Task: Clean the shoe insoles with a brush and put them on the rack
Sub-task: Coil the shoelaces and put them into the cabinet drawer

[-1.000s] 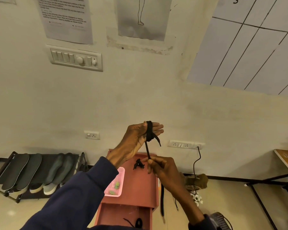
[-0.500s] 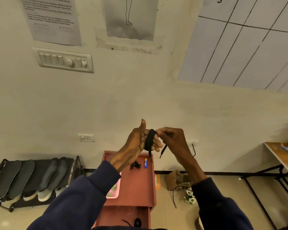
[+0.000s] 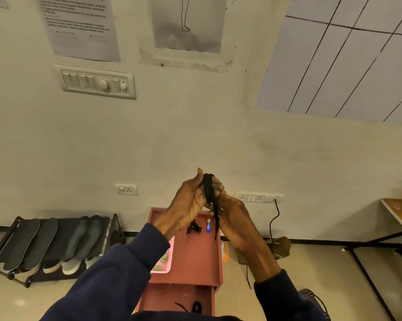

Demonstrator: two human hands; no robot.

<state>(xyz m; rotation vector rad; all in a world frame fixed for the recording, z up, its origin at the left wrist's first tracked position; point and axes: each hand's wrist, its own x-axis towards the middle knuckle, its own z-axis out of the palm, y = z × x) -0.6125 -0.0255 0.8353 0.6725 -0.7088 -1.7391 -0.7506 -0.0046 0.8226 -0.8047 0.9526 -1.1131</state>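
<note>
Since half a second ago the right hand (image 3: 236,218) has dropped from beside the left hand (image 3: 188,202) to just beneath it. The black shoelace (image 3: 208,188) is coiled round the left fingers, that grip closed on it. The right grip curls onto the coil from below, and the tail hangs over its wrist. What look like four dark insoles (image 3: 45,242) lean side by side on the rack (image 3: 115,225) at far left, well apart from both hands.
</note>
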